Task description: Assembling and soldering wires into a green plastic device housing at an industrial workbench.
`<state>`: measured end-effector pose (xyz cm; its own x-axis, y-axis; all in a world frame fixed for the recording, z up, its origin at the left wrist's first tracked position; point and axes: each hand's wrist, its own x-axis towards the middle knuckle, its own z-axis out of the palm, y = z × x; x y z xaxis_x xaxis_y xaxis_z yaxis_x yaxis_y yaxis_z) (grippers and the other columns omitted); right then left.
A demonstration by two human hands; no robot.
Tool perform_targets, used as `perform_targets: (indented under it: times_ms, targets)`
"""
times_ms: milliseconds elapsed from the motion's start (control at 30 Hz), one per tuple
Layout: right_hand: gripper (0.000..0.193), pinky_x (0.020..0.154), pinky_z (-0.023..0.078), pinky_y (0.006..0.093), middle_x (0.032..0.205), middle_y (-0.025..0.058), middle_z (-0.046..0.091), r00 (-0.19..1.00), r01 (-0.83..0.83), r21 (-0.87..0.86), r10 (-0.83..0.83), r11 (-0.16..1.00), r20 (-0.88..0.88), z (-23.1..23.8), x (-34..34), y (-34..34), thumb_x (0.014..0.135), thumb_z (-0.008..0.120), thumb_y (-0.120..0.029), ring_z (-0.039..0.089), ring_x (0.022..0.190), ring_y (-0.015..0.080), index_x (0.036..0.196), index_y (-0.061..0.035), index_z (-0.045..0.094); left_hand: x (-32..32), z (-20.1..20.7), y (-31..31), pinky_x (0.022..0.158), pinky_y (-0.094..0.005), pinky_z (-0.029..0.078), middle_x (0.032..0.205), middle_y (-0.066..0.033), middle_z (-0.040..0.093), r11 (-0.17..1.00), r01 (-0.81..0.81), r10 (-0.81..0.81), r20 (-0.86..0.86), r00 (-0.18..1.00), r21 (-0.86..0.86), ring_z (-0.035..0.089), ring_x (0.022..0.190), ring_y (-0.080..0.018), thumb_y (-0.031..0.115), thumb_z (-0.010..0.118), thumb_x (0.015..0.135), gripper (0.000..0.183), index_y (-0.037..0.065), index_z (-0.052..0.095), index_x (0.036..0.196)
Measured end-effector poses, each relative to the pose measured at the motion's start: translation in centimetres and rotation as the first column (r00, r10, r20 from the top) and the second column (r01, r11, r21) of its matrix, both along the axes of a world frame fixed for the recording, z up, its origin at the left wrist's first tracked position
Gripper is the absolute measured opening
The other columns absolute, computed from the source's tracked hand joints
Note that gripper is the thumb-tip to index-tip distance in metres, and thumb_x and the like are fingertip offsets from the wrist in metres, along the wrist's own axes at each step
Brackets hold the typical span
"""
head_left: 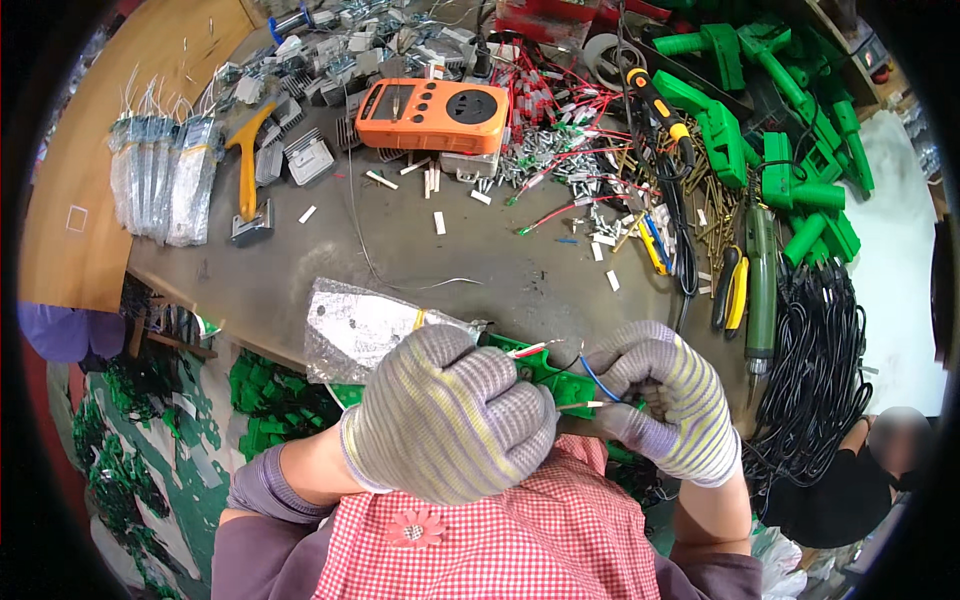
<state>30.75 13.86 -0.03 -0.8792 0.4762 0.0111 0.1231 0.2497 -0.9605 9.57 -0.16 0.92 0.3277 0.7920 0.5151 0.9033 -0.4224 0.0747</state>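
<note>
My left hand, in a striped grey knit glove, is closed around a green plastic housing near the front edge of the table. Red and white wires stick out beside its fingers. My right hand, gloved alike, is closed in a pinch at the housing's right end. A blue wire curves toward its fingers, and a thin wire with a white sleeve runs between the hands. What the right fingertips grip is partly hidden. A clear plastic bag with a silvery piece inside lies against my left hand.
An orange meter box stands at the back among metal heat sinks, screws and red wires. A yellow-handled scraper lies left. Rightward are a green screwdriver-like tool, pliers, black cables and green housings. Another person is at lower right.
</note>
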Motion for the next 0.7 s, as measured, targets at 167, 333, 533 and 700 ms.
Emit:
perform_targets:
  times_ms: [167,333,533,700]
  targets:
    - [0.022,0.065,0.048,0.0292,0.095,0.0098,0.062,0.999,-0.016,0.183,0.006,0.983,0.053,1.4,-1.1,0.1,0.077,0.081,-0.012,0.059,0.074,0.0181,0.091,-0.0055,0.066,-0.5,-2.0,-0.1,0.060,-0.0388,0.038,0.069,0.0056,0.051,0.982,-0.061,0.129,0.398,0.908,-0.179,0.052,0.062,-0.0172,0.031,0.083,0.058,0.030,0.021,0.070,0.082]
    - [0.024,0.057,0.047,0.0348,0.069,0.0067,0.061,0.989,-0.060,0.210,0.029,0.976,0.146,1.7,-1.9,-0.5,0.075,0.085,-0.025,0.061,0.061,0.0237,0.085,-0.0067,0.073,-0.5,-1.8,-0.9,0.060,-0.0384,0.039,0.069,0.0065,0.051,0.992,-0.010,0.031,0.164,0.986,-0.126,0.053,0.061,-0.0156,0.029,0.083,0.055,0.028,0.021,0.069,0.078]
    - [0.023,0.057,0.048,0.0372,0.070,0.0103,0.062,0.974,-0.124,0.289,0.060,0.949,0.220,2.2,-2.4,-0.1,0.077,0.082,-0.027,0.061,0.063,0.0318,0.084,-0.0069,0.072,-0.8,-2.7,-1.1,0.060,-0.0383,0.040,0.071,0.0067,0.053,0.988,-0.062,0.083,0.149,0.985,-0.143,0.053,0.061,-0.0158,0.030,0.082,0.053,0.025,0.021,0.067,0.072]
    - [0.023,0.056,0.048,0.0369,0.068,0.0100,0.065,0.964,-0.110,0.318,0.024,0.942,0.263,2.1,-2.9,-0.6,0.076,0.084,-0.029,0.063,0.062,0.0307,0.080,-0.0085,0.073,-0.8,-3.0,-1.3,0.060,-0.0382,0.040,0.071,0.0058,0.053,0.985,-0.088,0.111,0.152,0.982,-0.149,0.054,0.064,-0.0166,0.030,0.082,0.053,0.025,0.021,0.067,0.070]
